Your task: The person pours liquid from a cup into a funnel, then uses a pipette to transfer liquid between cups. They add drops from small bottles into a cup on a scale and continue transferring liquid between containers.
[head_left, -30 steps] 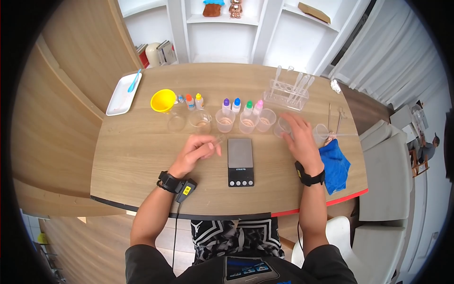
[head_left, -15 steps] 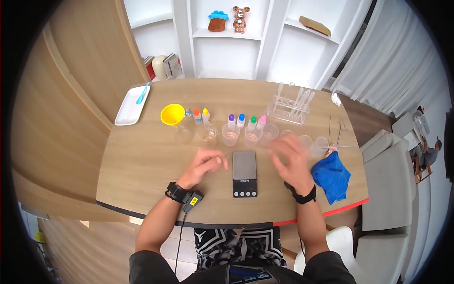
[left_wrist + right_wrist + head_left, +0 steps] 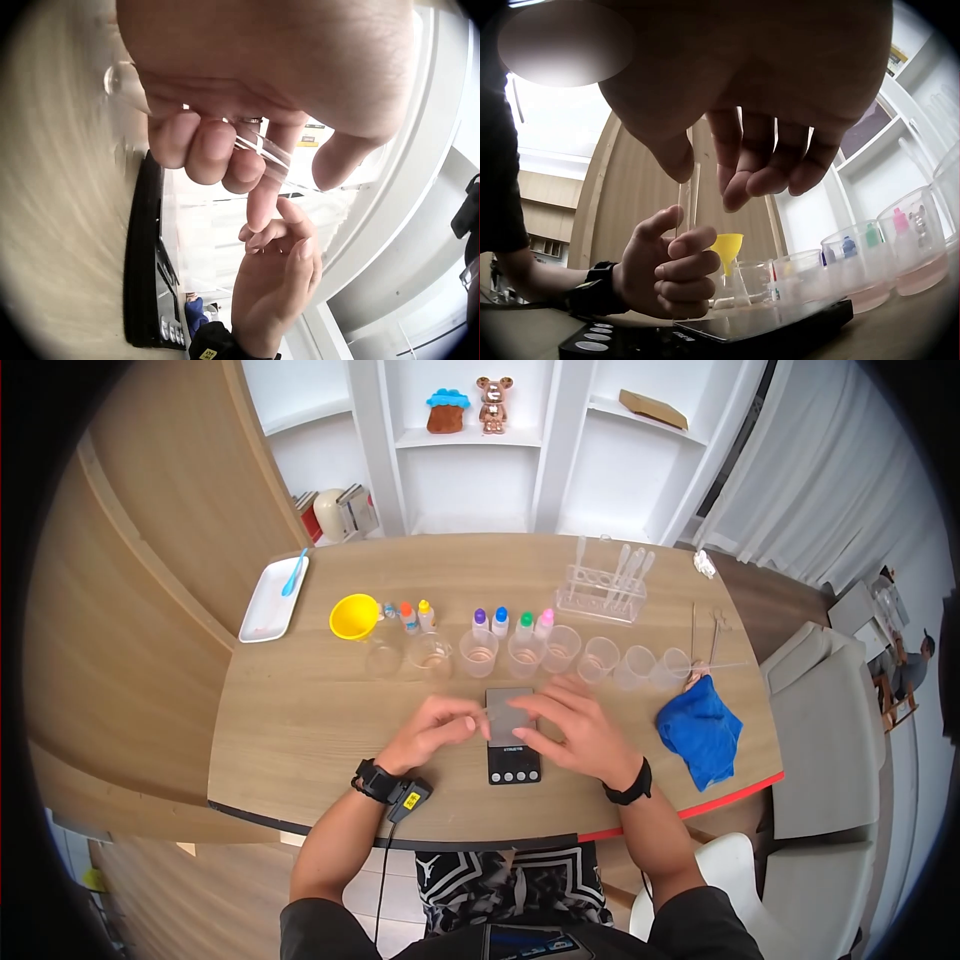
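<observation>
My left hand (image 3: 438,732) is beside the left edge of a black digital scale (image 3: 514,768). Its curled fingers hold a clear test tube (image 3: 274,156), which sticks up past the thumb as seen in the right wrist view. My right hand (image 3: 578,732) hovers over the scale's right side, fingers loosely bent and apart, holding nothing. Its fingertips are close to the top of the tube (image 3: 689,196). Behind the scale stands a row of clear plastic cups (image 3: 525,656); some hold a little pinkish liquid.
Small dropper bottles (image 3: 501,622) with coloured caps stand behind the cups. A yellow funnel (image 3: 354,617) and white tray (image 3: 262,610) are at left. At right are a clear tube rack (image 3: 598,603), a blue cloth (image 3: 700,732) and metal tools (image 3: 714,632).
My right hand has moved from the cups at the right, back and leftward to over the scale, close to my left hand. My left hand stays beside the scale.
</observation>
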The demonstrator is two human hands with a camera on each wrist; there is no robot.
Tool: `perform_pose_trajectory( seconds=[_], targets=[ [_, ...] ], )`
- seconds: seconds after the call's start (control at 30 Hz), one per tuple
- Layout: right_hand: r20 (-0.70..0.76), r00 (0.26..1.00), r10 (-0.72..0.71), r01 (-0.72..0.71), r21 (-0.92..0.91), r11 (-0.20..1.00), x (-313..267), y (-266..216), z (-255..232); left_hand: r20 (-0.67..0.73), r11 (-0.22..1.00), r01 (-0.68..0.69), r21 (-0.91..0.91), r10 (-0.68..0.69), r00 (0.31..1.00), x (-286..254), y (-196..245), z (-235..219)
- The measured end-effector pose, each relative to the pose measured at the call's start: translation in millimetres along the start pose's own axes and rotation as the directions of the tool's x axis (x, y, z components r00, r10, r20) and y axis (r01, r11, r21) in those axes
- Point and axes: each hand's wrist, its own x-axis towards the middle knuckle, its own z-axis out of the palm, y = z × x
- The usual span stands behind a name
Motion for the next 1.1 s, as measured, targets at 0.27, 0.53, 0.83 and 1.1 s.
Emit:
perform_pose_trajectory(
  seconds=[0.27,0.53,0.83,1.1],
  targets=[
    [0.009,1.0,-0.019,0.018,0.096,0.995,1,-5,3,0.111,0.998,0.058,0.023,-0.06,0.992,0,1,4],
    [0.02,0.997,-0.069,0.067,0.109,0.992,1,-4,4,0.119,0.998,0.057,-0.021,-0.054,0.991,-1,3,9],
    [0.027,0.995,-0.094,0.091,0.105,0.99,3,-5,2,0.103,0.998,0.047,-0.041,-0.043,0.994,-1,-2,4],
    [-0.012,0.999,0.048,-0.046,0.107,0.993,0,10,3,0.075,0.994,-0.093,-0.06,0.098,0.992,1,-10,6]
  ],
)
